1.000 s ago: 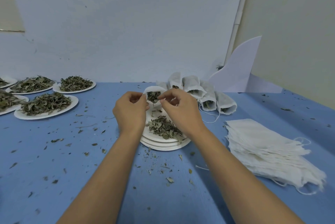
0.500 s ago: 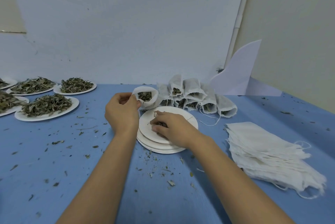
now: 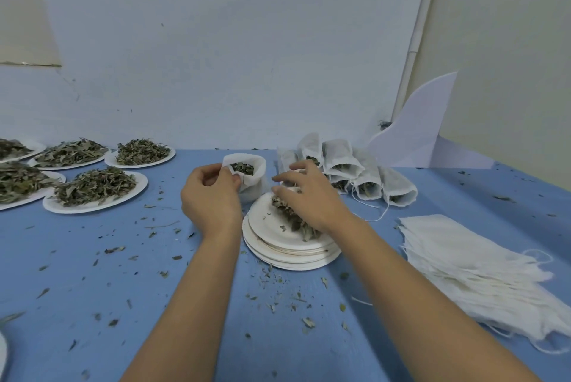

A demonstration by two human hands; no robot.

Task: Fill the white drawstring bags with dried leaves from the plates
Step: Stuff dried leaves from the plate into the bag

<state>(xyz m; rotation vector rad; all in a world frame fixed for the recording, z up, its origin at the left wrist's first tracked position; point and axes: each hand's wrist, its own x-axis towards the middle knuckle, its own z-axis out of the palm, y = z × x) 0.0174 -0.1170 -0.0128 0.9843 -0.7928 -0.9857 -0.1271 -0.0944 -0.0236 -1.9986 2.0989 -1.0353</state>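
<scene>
Drawstring bag (image 3: 258, 185) (mouth open) pinched by left hand (image 3: 210, 199), right hand (image 3: 312, 196) clutching dried leaves (image 3: 295, 221)

Stack of plates (image 3: 278, 253) mid-table: white w/ brownish smears, grey-green leaves (image 3: 296, 224) on top; table (image 3: 92, 289) under it plain blue, flecked w/ dark green-brown crumbs (image 3: 308, 322). Just behind the stack, open bag (image 3: 258, 187) white w/ dark green inside; filled bags (image 3: 346, 162) behind-R also white, dull green at mouths; flat bags (image 3: 479, 273) R of the stack off-white, a bit creamy. Far L of the stack, plates (image 3: 139, 187) white under olive-green leaf heaps (image 3: 92, 185); wall (image 3: 247, 57) behind pale grey-blue, board (image 3: 417, 131) behind-R pale lilac-white.
</scene>
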